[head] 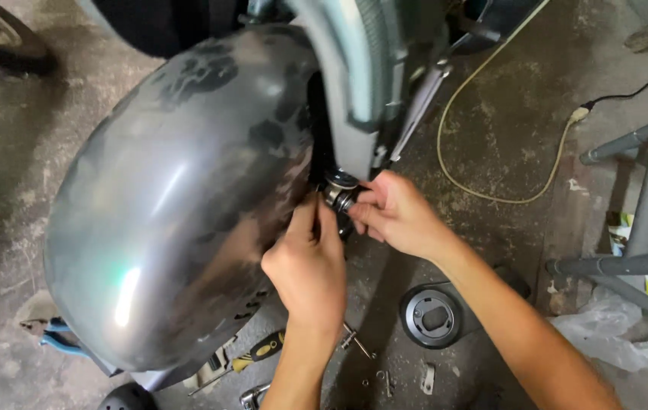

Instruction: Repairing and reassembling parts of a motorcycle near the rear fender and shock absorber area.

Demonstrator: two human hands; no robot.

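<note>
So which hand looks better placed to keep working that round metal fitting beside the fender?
Probably the right hand: its fingertips already pinch the metal fitting. The left hand sits lower, against the grey fender.

My fingers pinch a shiny metal axle fitting; the mudguard beside it is glossy, smooth grey plastic, blotched with matt patches; the concrete floor looks rough and stained.

Dim workshop light, glare on metal
Soft daylight-like sheen streaking the grey fender; deep shadow along the upper left and under the forearms; slight motion softness at the fingers; wide-angle bending toward the edges.
</note>
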